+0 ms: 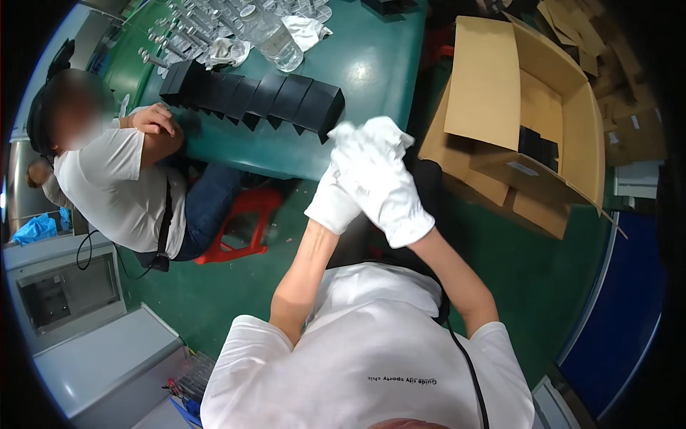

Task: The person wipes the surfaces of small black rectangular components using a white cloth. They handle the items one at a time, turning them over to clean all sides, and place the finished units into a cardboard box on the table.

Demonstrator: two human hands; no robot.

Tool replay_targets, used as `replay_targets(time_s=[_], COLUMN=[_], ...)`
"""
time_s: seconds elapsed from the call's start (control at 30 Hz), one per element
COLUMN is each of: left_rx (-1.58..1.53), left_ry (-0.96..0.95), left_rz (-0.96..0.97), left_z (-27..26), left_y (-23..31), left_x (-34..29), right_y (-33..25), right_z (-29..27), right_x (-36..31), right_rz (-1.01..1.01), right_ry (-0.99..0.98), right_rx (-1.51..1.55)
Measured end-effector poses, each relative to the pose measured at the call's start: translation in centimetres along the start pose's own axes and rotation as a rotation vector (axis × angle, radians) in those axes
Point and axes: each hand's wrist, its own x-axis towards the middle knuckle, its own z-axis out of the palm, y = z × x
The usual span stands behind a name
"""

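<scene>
Both my hands wear white gloves and are pressed together in front of me, just off the near edge of the green table. My right hand lies across the left one, closed against it. Under it, my left hand shows mainly its cuff and back; its fingers are hidden. No object shows between the gloves. Close to the left of my fingertips, a row of black boxes stands side by side on the table, with pointed flaps hanging along the near side.
A person sits at the left on a red stool, arms folded by the table. Beyond the boxes stand a clear bottle, white cloths and several metal-stemmed pieces. At right, an open cardboard box holds black boxes.
</scene>
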Motion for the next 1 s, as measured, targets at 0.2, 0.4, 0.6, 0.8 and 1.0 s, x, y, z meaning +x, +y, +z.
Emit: replay_targets(time_s=[0.2,0.4,0.6,0.8,1.0], left_rx=[-0.512,0.188,0.991,1.49,1.481], left_ry=[0.318,0.209,-0.08,-0.245,-0.153], left_rz=[-0.319,-0.081,0.152,0.584,0.585], left_z=[2.5,4.1,7.3,6.7,5.8], left_y=[1.9,0.9,-0.6,-0.2,-2.1], left_x=[-0.5,-2.1,-2.4,-2.0,-2.4], right_y=[-2.0,2.6,3.5,3.6,1.9], right_z=[-2.9,-6.1,-5.3,-5.9,-6.2], right_x=[-6.0,-10.4,-5.8,-5.8,-5.7], right_rz=[0.278,1.237,1.095,0.911,0.732], right_ry=[-0.154,0.36,0.434,0.329,0.247], right_rx=[0.8,1.323,1.194,1.333,0.849])
